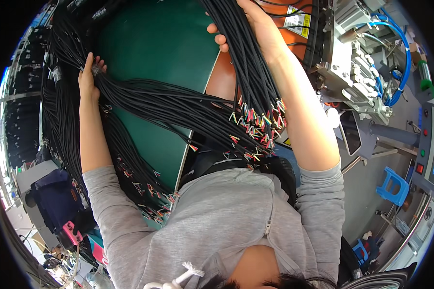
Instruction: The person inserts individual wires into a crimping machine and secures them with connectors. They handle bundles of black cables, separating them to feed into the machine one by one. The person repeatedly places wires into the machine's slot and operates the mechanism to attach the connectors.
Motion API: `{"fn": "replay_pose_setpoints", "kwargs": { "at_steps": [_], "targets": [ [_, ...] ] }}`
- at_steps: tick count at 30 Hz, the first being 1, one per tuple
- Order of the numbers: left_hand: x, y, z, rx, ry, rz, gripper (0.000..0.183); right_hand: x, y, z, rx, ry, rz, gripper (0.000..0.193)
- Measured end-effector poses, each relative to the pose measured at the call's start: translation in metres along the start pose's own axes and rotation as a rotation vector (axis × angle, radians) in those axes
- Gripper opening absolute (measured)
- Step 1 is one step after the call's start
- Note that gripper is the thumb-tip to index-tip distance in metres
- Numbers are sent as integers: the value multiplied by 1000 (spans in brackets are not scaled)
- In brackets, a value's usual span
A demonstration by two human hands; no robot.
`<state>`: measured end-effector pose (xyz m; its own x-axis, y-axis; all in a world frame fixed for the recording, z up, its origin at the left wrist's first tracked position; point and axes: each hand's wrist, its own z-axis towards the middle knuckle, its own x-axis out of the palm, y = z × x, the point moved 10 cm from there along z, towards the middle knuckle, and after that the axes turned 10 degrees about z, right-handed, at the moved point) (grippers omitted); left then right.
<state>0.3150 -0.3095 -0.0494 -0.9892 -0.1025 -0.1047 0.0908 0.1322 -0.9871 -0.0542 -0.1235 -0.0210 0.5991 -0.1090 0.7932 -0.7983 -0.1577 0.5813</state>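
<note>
My left hand (pixel 87 83) is closed round a long bundle of black cables (pixel 164 96), near a taped spot on it. From there the bundle slants down to the right, and its stripped ends show red, white, yellow and green wires close to my waist. At the upper right my right hand (pixel 263 29) grips a second bundle of black cables (pixel 241 53), fingers on one side and thumb side on the other. Its coloured wire ends (pixel 260 120) hang down and overlap the ends of the first bundle.
More black cable bundles (pixel 62 111) lie along the left of the green work surface (pixel 144 43). Right of it are an orange surface (pixel 222 79) and a metal machine (pixel 347 77) with blue air tubes (pixel 405 62). A blue stool (pixel 393 187) stands on the floor at right.
</note>
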Motion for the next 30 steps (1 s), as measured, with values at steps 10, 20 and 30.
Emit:
{"fn": "replay_pose_setpoints", "kwargs": {
  "at_steps": [10, 20, 30],
  "targets": [
    [-5, 5, 16, -7, 18, -28, 39, -6, -10, 2, 103, -24, -8, 59],
    [1, 4, 15, -42, 31, -17, 35, -11, -10, -4, 153, -104, -121, 66],
    [-5, 37, 30, -165, 175, -23, 24, -19, 2, 3, 27, -93, -192, 37]
  ]
}}
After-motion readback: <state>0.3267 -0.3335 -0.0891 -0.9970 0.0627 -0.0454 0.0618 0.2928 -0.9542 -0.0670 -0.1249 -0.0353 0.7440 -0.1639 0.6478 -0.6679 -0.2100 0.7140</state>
